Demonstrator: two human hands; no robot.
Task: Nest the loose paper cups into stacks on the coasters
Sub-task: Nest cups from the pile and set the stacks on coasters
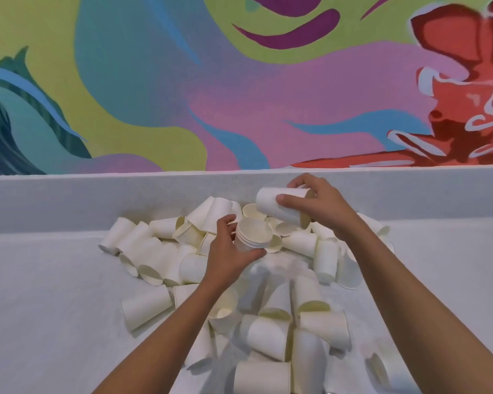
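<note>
Short nested cup stack (252,237) held upright, loose cup (282,206) sideways, white cups (268,322) heaped

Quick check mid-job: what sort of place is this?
Probably a café or break-room counter, though I can't be sure: a pale speckled counter with a raised back ledge, a bright painted mural behind it, and a heap of paper cups on top.

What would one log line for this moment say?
left grip: holds nested stack of white paper cups | right grip: holds single white paper cup sideways | pile: many loose white paper cups
</note>
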